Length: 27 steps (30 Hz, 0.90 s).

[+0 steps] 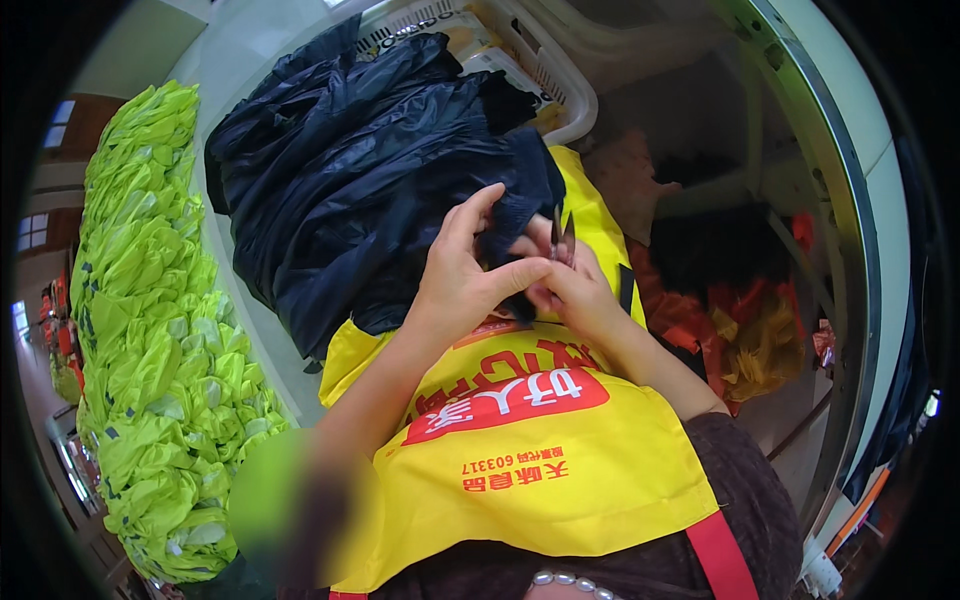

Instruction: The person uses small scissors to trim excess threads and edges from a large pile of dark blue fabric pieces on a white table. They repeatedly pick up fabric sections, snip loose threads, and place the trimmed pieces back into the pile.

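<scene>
A heap of dark navy garments [370, 190] of thin, shiny fabric spreads in front of me, with a ribbed cuff-like edge at its right end. Close to that edge, my left hand [455, 285] has its index finger raised and its thumb stretched toward the other hand, with navy fabric showing in the gap between them. My right hand [585, 295] is closed around small metal thread snips [562, 238], whose two dark blades point up and stand slightly apart. Its fingertips lie beside the navy edge. Whether they also pinch cloth is hidden.
A long stack of neon yellow-green garments [160, 330] lines the left side. Behind the navy heap stands a white plastic basket [580, 95] with packages inside. My yellow apron [540, 500] covers my lap. To the right, orange and dark cloth [740, 310] lies below a metal-edged table.
</scene>
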Tool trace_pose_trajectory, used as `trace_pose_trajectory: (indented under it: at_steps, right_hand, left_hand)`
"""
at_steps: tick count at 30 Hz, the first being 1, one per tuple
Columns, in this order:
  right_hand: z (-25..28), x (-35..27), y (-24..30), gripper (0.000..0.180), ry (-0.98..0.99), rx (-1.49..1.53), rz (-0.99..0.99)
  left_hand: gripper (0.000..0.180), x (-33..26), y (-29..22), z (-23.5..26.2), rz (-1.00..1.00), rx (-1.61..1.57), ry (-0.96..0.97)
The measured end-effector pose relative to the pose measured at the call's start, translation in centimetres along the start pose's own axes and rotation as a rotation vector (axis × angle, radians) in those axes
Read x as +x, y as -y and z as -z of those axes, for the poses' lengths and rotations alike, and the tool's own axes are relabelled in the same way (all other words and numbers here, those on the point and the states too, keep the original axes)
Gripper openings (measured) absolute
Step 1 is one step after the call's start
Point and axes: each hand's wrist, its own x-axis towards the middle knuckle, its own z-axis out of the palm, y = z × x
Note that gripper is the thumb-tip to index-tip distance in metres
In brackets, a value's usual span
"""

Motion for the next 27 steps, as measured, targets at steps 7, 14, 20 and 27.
trace_pose_trajectory:
  at_steps: [7,14,20,27]
  right_hand:
    - [0.5,0.7,1.3,0.022,-0.168,-0.576,0.416]
    - [2.9,4.9,2.5,0.016,0.308,-1.129,0.153]
    - [3.0,8.3,5.3,0.025,0.258,-0.874,0.117]
    - [0.2,8.7,6.6,0.020,0.388,-0.940,0.109]
  left_hand:
    - [0.036,-1.9,0.8,2.5,0.086,-0.110,-0.166]
    - [0.028,-2.8,0.0,4.9,0.192,-0.195,-0.102]
    - [0.025,-5.1,1.6,7.5,0.426,-0.679,0.293]
    - [0.038,-4.1,-1.8,7.3,0.398,-0.352,0.303]
